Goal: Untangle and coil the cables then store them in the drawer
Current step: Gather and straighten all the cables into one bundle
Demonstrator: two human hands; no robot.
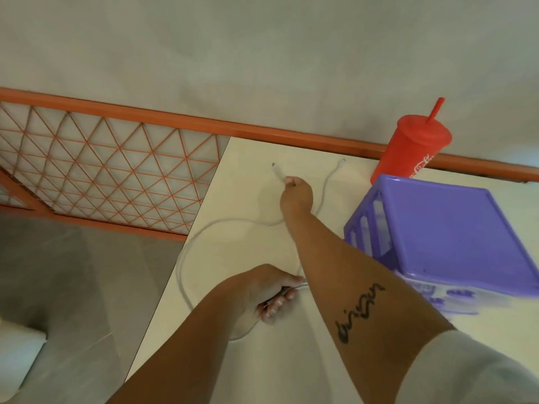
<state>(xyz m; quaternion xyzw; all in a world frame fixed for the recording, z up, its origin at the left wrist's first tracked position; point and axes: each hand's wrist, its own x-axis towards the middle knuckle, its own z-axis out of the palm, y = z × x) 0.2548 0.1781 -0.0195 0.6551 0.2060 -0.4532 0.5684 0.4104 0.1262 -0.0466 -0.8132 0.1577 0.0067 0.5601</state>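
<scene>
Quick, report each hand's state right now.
Left hand: closed, gripping the white cable.
Right hand: closed, pinching the cable near its plug.

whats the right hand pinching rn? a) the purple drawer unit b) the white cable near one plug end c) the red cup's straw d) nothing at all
b: the right hand pinches the white cable just behind one plug end, well clear of the red cup and the purple drawer unit.
</scene>
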